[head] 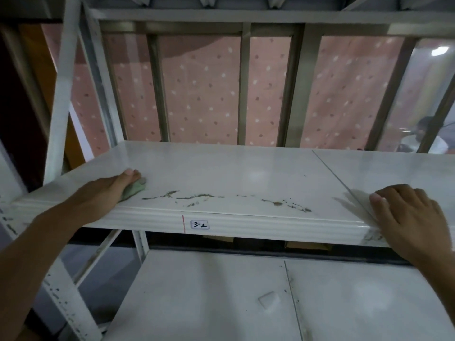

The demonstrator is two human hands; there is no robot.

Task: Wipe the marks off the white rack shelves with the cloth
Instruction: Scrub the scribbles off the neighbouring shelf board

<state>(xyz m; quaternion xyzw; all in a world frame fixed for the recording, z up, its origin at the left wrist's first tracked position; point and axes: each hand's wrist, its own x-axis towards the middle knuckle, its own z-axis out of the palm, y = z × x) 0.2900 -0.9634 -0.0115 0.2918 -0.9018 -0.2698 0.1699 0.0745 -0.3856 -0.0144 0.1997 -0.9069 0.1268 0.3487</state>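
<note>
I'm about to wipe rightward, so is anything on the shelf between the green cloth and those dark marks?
Nothing visible. The cloth in the left hand sits just left of the marks, with only bare shelf between; the right hand rests beyond them.

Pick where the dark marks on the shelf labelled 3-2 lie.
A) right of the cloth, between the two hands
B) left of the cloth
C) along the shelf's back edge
A: the marks streak along the front of the shelf, between the green cloth under the left hand and the right hand.
</note>
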